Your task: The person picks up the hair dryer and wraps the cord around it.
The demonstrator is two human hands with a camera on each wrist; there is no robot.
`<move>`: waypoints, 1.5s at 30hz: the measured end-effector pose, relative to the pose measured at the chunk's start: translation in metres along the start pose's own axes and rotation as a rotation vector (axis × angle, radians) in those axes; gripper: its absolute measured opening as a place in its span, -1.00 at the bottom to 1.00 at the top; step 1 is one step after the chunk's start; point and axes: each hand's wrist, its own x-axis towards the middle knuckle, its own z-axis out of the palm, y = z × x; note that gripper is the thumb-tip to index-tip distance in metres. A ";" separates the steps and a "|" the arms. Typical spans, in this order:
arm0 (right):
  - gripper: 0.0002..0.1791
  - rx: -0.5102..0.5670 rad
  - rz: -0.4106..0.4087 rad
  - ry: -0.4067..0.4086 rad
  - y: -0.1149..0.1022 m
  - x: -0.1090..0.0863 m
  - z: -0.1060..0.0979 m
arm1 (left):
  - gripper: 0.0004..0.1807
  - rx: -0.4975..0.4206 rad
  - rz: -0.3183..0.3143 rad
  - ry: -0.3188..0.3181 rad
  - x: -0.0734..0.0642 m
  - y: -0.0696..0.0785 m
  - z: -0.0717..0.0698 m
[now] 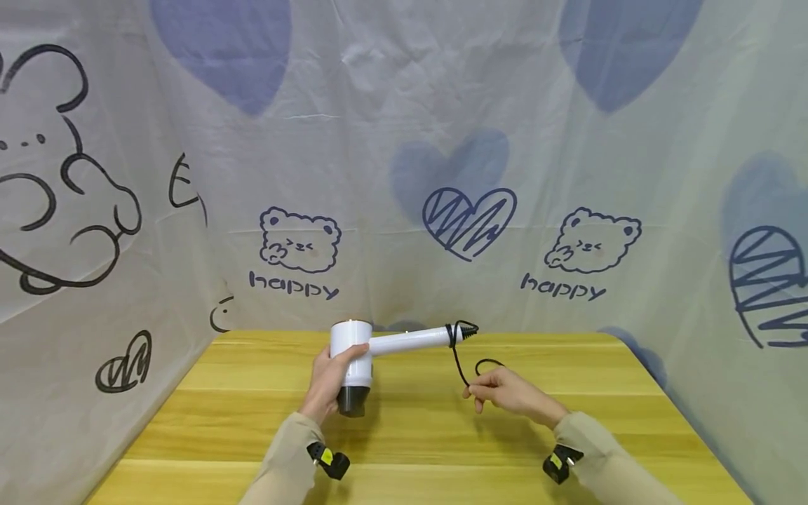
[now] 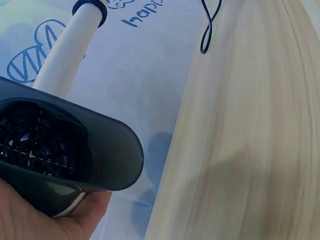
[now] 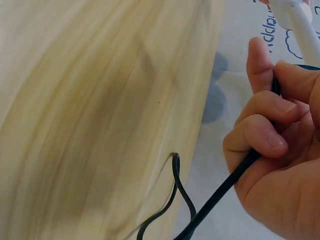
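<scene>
I can pass along the desk's (image 1: 208, 414) left edge or far right corner. Between them, the hair dryer (image 1: 404, 342) and cord (image 1: 459, 362) block me.

Yellow wood-grain surface (image 1: 429, 438) below left grip (image 1: 323, 382) and right grip (image 1: 513, 394). Creased pale fabric backdrop (image 1: 391, 91) behind and to both sides of them, printed with blue hearts (image 1: 227, 49), bear-face doodles (image 1: 309, 258), "happy" lettering (image 1: 293, 285). Soft shadows (image 2: 235, 200) on the surface beneath.

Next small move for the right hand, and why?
Probably carry the cord round the handle: the cord loops round the handle's end, the right hand pinches it, and the left hand holds the hair dryer. Winding or unwinding, I can't tell.
</scene>
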 end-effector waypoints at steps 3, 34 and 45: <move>-0.68 -0.004 0.028 0.015 -0.002 0.003 0.003 | -0.26 -0.017 -0.003 -0.032 -0.002 0.001 0.001; -0.87 -0.352 0.003 0.402 -0.019 0.033 -0.042 | -0.31 0.012 -0.042 -0.284 -0.005 -0.004 0.000; -0.83 -0.419 0.052 0.406 -0.044 0.031 -0.039 | -0.32 0.149 0.046 -0.265 -0.008 -0.004 0.000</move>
